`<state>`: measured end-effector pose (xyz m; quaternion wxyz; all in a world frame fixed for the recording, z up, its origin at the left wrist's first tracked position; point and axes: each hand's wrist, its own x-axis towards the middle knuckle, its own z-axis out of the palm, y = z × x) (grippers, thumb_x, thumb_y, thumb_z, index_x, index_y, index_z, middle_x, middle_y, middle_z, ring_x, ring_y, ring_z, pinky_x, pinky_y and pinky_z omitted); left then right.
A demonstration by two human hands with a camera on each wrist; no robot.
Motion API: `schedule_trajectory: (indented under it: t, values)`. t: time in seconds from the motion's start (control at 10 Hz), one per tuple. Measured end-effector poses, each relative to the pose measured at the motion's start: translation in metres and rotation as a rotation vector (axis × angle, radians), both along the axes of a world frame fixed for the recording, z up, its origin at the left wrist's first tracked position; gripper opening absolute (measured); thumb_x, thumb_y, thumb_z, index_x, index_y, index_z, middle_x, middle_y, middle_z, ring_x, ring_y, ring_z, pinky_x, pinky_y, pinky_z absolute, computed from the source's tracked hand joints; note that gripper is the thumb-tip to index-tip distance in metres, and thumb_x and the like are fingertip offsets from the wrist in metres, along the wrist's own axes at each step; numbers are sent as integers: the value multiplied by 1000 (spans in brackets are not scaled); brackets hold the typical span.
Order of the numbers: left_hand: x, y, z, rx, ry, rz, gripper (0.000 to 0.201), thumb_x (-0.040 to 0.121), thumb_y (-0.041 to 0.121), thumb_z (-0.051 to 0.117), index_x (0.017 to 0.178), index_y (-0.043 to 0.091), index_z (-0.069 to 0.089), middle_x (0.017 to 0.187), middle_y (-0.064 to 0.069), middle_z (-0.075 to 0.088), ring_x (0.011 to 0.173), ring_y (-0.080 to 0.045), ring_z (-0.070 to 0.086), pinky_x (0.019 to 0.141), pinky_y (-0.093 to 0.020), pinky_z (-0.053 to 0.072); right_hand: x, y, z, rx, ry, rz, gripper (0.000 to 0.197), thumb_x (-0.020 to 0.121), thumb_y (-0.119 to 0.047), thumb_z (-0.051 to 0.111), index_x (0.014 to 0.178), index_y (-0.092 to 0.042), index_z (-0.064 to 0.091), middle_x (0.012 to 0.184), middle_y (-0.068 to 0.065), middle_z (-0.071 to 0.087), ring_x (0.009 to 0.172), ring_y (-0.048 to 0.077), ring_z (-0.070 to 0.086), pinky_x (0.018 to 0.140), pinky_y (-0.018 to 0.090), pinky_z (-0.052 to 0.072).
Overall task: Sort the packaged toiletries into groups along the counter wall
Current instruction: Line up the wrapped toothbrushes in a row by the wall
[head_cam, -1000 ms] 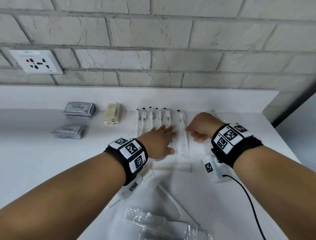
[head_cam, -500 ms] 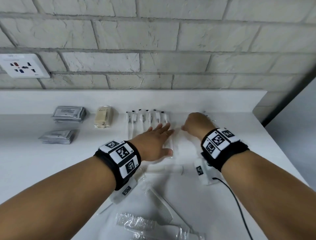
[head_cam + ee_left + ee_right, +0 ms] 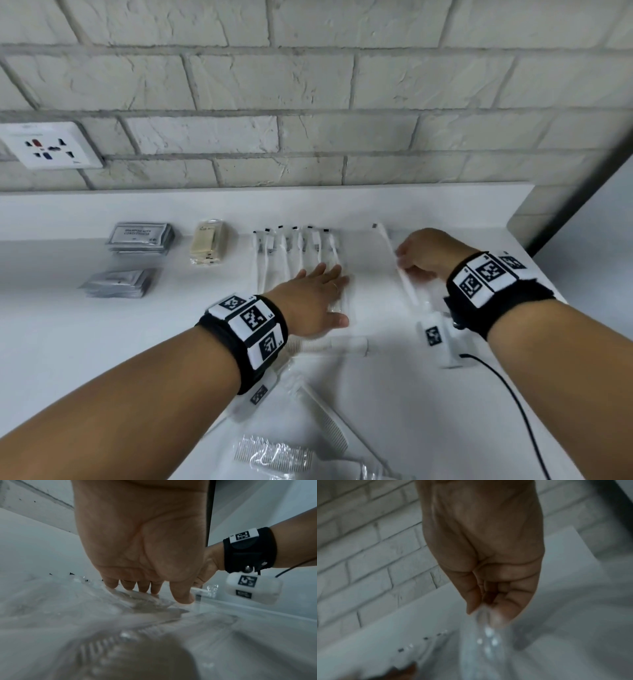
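Several white toothbrushes in clear wrappers (image 3: 294,253) lie side by side against the counter's back ledge. My left hand (image 3: 320,284) lies flat on their near ends, fingers straight; in the left wrist view its fingertips (image 3: 142,588) press the crinkled plastic. My right hand (image 3: 407,263) pinches one more wrapped toothbrush (image 3: 394,260) and holds it slanted to the right of the row. The right wrist view shows that clear wrapper (image 3: 486,635) caught between thumb and curled fingers.
Grey sachet stacks (image 3: 140,236) (image 3: 118,282) and a beige packet (image 3: 209,245) sit left along the ledge. Wrapped combs (image 3: 322,425) (image 3: 274,457) lie near my forearms. A wall socket (image 3: 48,145) is upper left. The counter (image 3: 548,294) ends at the right, with a black cable (image 3: 513,404).
My right hand has drawn one wrapped toothbrush away from the row to the right. The left hand has stayed flat on the row.
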<state>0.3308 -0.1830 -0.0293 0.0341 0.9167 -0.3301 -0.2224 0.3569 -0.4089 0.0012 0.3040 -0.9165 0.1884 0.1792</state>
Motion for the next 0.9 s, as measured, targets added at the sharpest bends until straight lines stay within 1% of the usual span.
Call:
schedule_trajectory:
  t: [0.1, 0.2, 0.3, 0.4, 0.5, 0.6, 0.7, 0.8, 0.9]
  values:
    - [-1, 0, 1, 1, 7, 1, 78, 95, 55, 40, 153, 23, 0, 161, 2, -9, 148, -18, -10, 120, -39, 0, 1, 18, 2, 308, 76, -182, 15, 95, 3, 48, 84, -4, 55, 72, 12, 59, 60, 23, 58, 49, 31, 55]
    - [-2, -1, 3, -1, 10, 0, 78, 95, 55, 40, 154, 23, 0, 161, 1, -9, 148, -19, -10, 120, -40, 0, 1, 14, -3, 66, 49, -86, 10, 92, -6, 50, 93, -6, 59, 83, 11, 63, 64, 20, 62, 48, 28, 51]
    - [-1, 0, 3, -11, 11, 0, 77, 95, 54, 40, 154, 22, 1, 161, 1, -8, 148, -19, -10, 120, -40, 0, -5, 12, 1, -147, -45, 42, 29, 93, -11, 50, 118, 0, 58, 100, 17, 65, 79, 28, 67, 64, 36, 57]
    - [-1, 1, 4, -9, 14, -1, 77, 95, 54, 41, 154, 22, 1, 161, 1, -8, 148, -19, -10, 120, -40, 0, -15, 23, 3, -206, -29, 158, 33, 92, -17, 58, 122, -3, 58, 114, 15, 66, 101, 31, 66, 89, 41, 54]
    - [-2, 0, 6, 5, 19, -3, 77, 96, 53, 40, 154, 22, 0, 161, 1, -9, 148, -19, -10, 120, -40, 0, -15, 35, -1, -159, 13, 169, 29, 88, -9, 66, 116, -4, 63, 96, 11, 71, 91, 29, 70, 86, 41, 57]
    - [-1, -1, 6, 5, 15, -5, 77, 96, 53, 41, 154, 20, 1, 161, 0, -8, 148, -20, -10, 120, -40, 0, -8, 50, -6, -15, 9, 66, 23, 88, -7, 66, 111, -5, 62, 83, 16, 72, 81, 30, 72, 80, 42, 59]
    - [-1, -2, 3, -8, 9, 1, 78, 95, 52, 43, 154, 19, 3, 161, -1, -7, 148, -20, -10, 120, -41, 1, -4, 64, -9, 90, 48, 23, 25, 89, -10, 66, 112, -4, 59, 80, 17, 71, 74, 30, 69, 81, 42, 59]
    - [0, 3, 5, -43, -19, 6, 77, 96, 50, 42, 154, 19, 2, 161, -1, -10, 147, -20, -12, 120, -41, -2, -4, 63, -9, 20, 21, 62, 25, 91, -13, 62, 115, -5, 60, 90, 14, 69, 78, 27, 66, 77, 35, 57]
    - [3, 18, 15, -50, -108, 93, 72, 100, 43, 37, 153, 17, -4, 159, -5, -15, 146, -23, -15, 120, -42, -4, -9, 53, -6, -271, -171, 226, 36, 95, -19, 53, 130, -14, 56, 134, 8, 57, 120, 26, 55, 99, 30, 42]
